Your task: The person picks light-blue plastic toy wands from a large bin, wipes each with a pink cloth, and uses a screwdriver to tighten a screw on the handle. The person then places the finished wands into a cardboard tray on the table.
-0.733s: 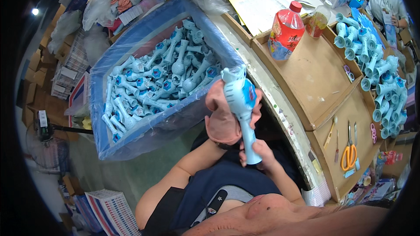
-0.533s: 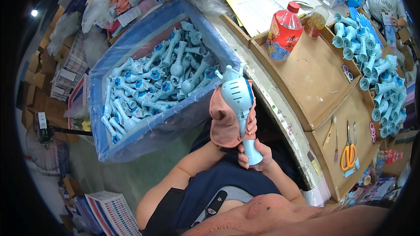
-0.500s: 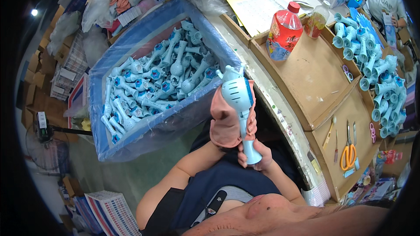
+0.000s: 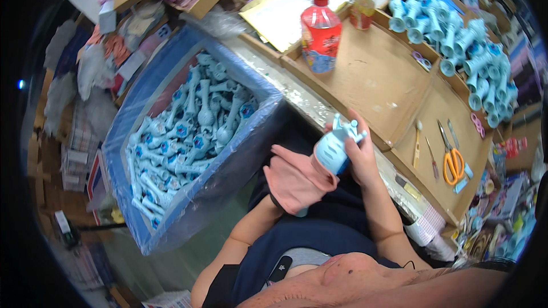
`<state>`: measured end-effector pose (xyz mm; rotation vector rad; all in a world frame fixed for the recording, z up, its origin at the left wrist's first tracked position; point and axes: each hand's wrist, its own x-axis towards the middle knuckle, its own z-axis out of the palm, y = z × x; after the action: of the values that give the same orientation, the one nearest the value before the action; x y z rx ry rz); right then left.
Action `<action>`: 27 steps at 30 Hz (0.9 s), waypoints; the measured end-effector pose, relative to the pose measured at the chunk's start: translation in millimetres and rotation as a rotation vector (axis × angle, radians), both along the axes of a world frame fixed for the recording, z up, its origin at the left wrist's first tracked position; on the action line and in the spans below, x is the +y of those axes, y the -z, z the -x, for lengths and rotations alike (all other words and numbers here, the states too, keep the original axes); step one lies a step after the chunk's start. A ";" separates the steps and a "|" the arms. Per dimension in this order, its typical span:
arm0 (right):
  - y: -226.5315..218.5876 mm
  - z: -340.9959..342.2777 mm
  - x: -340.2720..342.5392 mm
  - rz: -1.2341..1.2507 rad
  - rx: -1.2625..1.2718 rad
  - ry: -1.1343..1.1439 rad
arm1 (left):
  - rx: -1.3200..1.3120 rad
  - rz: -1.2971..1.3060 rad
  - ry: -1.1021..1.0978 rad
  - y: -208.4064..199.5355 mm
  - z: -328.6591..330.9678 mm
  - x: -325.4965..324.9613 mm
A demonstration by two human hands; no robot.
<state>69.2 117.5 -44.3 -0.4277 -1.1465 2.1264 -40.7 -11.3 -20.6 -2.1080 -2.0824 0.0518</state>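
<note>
A light-blue plastic toy wand with a rounded, slotted head and small crown-like prongs is held in front of my body, head tilted up to the right. A pink cloth wraps around its handle and lies over my left hand, which is closed on the wand through the cloth; its fingers are mostly hidden. My right hand grips the wand's head near the prongs, thumb on the near side and fingers behind. A light-blue tip of the handle shows below the cloth.
To the left stands a blue plastic-lined bin full of similar wands. On the bench at right are cardboard trays, a red bottle, a smaller bottle, orange-handled scissors and a cluster of light-blue wands.
My right hand has moved from the wand's flared base up to its head. The wand has turned and moved lower, and the cloth now wraps its handle. The view has shifted.
</note>
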 end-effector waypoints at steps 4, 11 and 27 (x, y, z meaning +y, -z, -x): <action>-22.2 5.5 29.1 -0.075 -0.062 0.107 | -0.604 -0.045 0.218 7.8 -15.0 4.1; -29.5 13.7 49.4 0.213 0.116 0.102 | -1.786 0.337 -0.072 2.8 -14.8 -8.5; -11.5 24.3 52.9 0.244 0.171 0.044 | -2.834 0.612 -0.043 5.4 -5.4 -16.0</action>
<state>44.9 170.4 -32.8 -0.3679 -0.7787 2.2253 -35.3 -27.3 -26.0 0.2361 0.3789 1.1451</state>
